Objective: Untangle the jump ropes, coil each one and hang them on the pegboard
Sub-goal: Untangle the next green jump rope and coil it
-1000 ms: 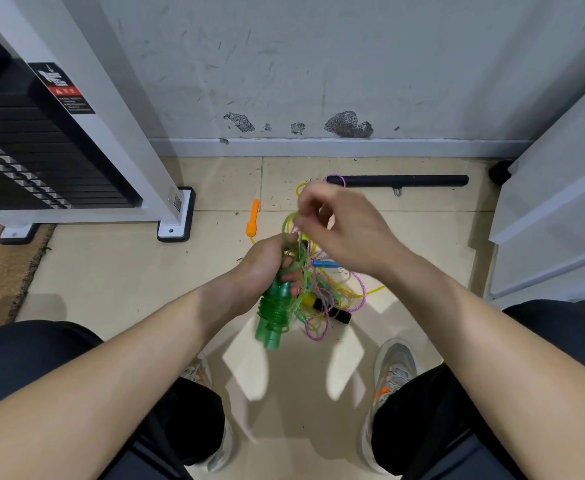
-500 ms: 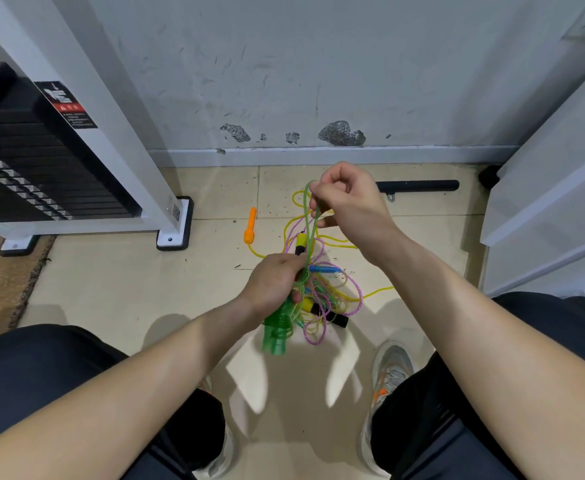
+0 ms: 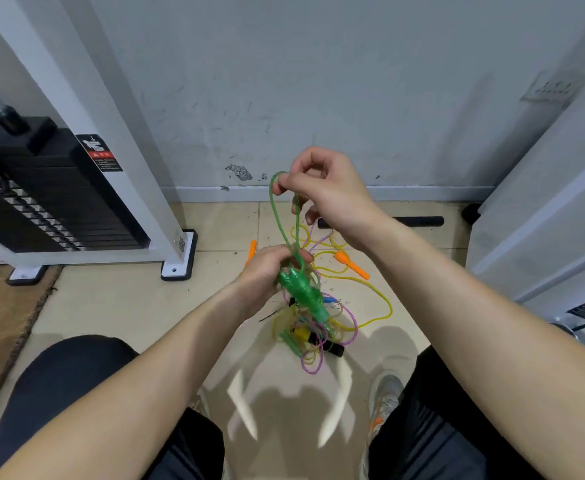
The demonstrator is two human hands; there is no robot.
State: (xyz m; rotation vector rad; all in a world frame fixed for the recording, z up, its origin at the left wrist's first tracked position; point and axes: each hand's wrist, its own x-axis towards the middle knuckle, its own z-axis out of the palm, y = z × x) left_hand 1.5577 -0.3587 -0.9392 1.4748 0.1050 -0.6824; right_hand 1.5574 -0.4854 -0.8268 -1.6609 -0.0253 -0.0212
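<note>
- The left hand grips the green handles, which tilt down and to the right.
- The right hand pinches the green rope loop stretched upright above the left; the tangle lies beneath both.

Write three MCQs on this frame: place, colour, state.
1. The black bar lies: A. On the floor by the wall. B. On a table. C. In a basket.
2. What colour is the rope loop pinched by the right hand? A. Yellow. B. Purple. C. Green.
3. The left hand is: A. Flat on the floor. B. Gripping the green handles. C. Hanging idle.
Answers: 1 A, it lies along the wall's foot; 2 C, a green strand runs up to the fingertips; 3 B, fingers curl round them.
</note>
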